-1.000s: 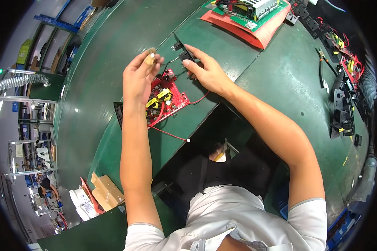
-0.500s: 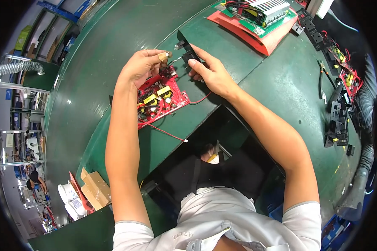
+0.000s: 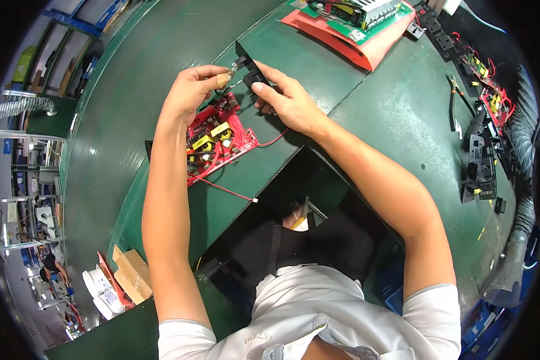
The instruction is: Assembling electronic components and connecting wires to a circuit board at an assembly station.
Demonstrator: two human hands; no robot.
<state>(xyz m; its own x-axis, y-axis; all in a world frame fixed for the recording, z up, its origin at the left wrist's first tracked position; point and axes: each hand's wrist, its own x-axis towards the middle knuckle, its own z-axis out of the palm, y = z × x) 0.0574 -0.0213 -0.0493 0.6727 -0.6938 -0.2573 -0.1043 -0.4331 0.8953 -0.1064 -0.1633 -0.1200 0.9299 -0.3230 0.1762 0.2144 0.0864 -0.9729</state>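
My right hand [image 3: 291, 105] grips a black plastic panel [image 3: 256, 77], thumb on the near face, fingers behind. The panel stands tilted on edge, with metal terminals [image 3: 239, 62] on its left side. Close to those terminals, my left hand [image 3: 189, 90] is closed in a pinch; a tan covering [image 3: 223, 80] wraps one fingertip. What it pinches is too small to make out. Below both hands lies a red circuit board [image 3: 240, 139] with yellow-wrapped parts, partly hidden by my left forearm. A red wire [image 3: 225, 191] with a white plug trails from it toward me.
At the back, a metal-cased unit on a green board [image 3: 357, 35] rests on a red housing [image 3: 327, 39]. Pliers [image 3: 454, 105], black panels [image 3: 480, 162] and wired boards [image 3: 495, 105] lie along the right. Cardboard [image 3: 132, 273] and a grey hose [image 3: 525, 162] flank the green table [image 3: 396, 120].
The view has shifted a little, so the scene sits further left and up. My left fingertips are slightly nearer the panel's terminals. My right hand keeps its grip on the panel.
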